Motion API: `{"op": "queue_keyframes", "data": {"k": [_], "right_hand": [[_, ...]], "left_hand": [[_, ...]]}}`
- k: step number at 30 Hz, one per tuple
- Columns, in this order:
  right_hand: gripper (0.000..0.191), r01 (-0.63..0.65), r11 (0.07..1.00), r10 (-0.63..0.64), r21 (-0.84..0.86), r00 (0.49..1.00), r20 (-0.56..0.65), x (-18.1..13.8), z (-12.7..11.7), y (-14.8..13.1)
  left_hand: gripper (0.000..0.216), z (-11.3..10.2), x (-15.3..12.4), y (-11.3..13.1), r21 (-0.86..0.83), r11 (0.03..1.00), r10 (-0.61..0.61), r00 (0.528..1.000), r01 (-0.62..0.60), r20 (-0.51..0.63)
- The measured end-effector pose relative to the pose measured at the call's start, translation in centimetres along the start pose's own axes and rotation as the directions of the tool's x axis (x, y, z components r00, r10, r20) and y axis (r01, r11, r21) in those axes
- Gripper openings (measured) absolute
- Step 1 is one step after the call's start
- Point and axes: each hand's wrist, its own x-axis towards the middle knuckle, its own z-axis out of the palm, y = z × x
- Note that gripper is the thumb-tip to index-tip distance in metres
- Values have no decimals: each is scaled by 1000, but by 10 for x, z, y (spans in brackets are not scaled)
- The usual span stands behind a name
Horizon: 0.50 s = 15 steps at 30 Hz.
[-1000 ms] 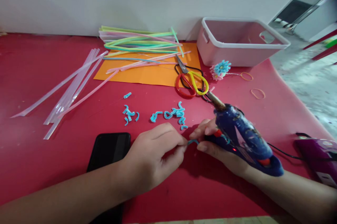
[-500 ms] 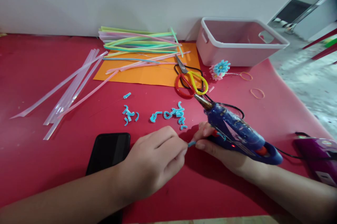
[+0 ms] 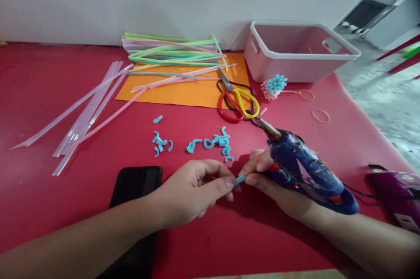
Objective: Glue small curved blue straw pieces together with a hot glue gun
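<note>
Between thumb and fingertips, my left hand (image 3: 200, 189) pinches one end of a short blue pipe cleaner piece (image 3: 240, 180). My right hand (image 3: 267, 178) has its thumb and forefinger at the piece's other end. That same hand also holds a blue glue gun (image 3: 303, 167), its metal nozzle pointing up and left and a small red light lit on its side. Curled blue pipe cleaner bits (image 3: 223, 141) lie just beyond my hands, with more curled bits (image 3: 160, 141) farther left. Behind them rests a small blue coil (image 3: 158, 119) on a thin wire.
A black phone (image 3: 138, 185) lies under my left forearm. Scissors (image 3: 234, 95) rest partly on orange paper (image 3: 183, 95) beside bundled pipe cleaners (image 3: 173, 51). Clear glue sticks (image 3: 88, 117) lie left. A pink bin (image 3: 295, 67), a fuzzy flower (image 3: 276, 84) and a purple box (image 3: 393, 196) are right.
My left hand has rolled over so its thumb now shows on top of the blue piece. The glue gun has shifted slightly right and down, its nozzle moving away from the scissor handles.
</note>
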Motion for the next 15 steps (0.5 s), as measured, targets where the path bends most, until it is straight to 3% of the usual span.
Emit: {"op": "queue_keyframes", "data": {"k": [5,10,15], "right_hand": [[22,4,1000,-4,9,1000,-11,-1,-3,3],[20,86,990,-74,-108,991,110,2,-13,6],[18,36,990,-25,-136,996,82,3,-15,7]], "left_hand": [[22,-2,0,-2,-2,1000,1,1000,-1,26],[26,-4,1,-1,-85,996,-33,998,36,45],[23,-5,2,1,-106,994,-27,999,29,20]]}}
